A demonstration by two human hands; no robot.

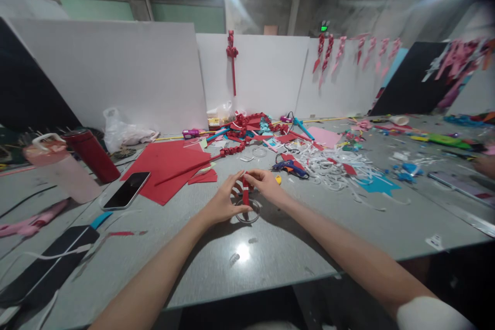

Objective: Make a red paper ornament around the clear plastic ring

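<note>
Above the near part of the table, a narrow red strip [246, 196] stands upright between my two hands. My left hand [222, 205] is curled round its left side, with the thumb by its lower end and the fingertips near its top. The fingers of my right hand [266, 185] pinch the strip's upper end. A clear ring [247, 217], like a roll of tape, surrounds the lower end of the strip, close to my left thumb. Just beyond my right hand lies a blue glue gun [290, 166] with an orange trigger.
Red paper sheets [166, 185], a phone [127, 191], a pink bottle [64, 170] and a dark red tumbler [93, 154] stand or lie left. White paper strips [328, 165] heap to the right. White panels [255, 77] close off the back; another person's hand [485, 165] shows far right.
</note>
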